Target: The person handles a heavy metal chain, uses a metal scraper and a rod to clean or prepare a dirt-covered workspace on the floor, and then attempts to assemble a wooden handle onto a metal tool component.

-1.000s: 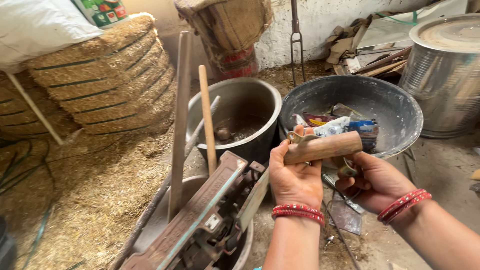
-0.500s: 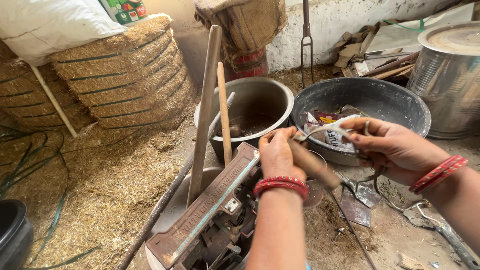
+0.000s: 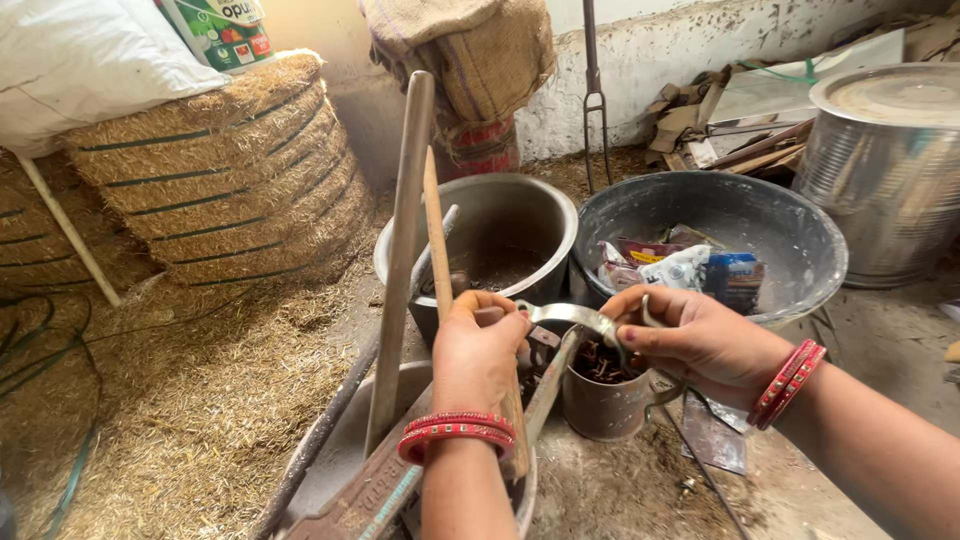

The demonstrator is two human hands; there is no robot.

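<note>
My left hand (image 3: 478,350) is closed around the wooden handle of a tool with a curved metal blade (image 3: 568,315). The blade arcs to the right, where my right hand (image 3: 695,340) pinches its far end between thumb and fingers. Both wrists wear red bangles. Directly below the blade stands a small metal cup (image 3: 610,405) with rusty bits inside. The tool's handle is mostly hidden by my left palm.
A steel pot (image 3: 545,205) and a dark basin (image 3: 800,225) with packets sit behind the hands, and a metal drum (image 3: 890,170) stands at the right. Wooden sticks (image 3: 400,260) and a rusty bar (image 3: 375,490) rest in a pan below. Straw bales (image 3: 230,180) fill the left.
The hands have come down from over the dark basin to above the small cup. The right hand has shifted to the blade's end, and the view has moved closer.
</note>
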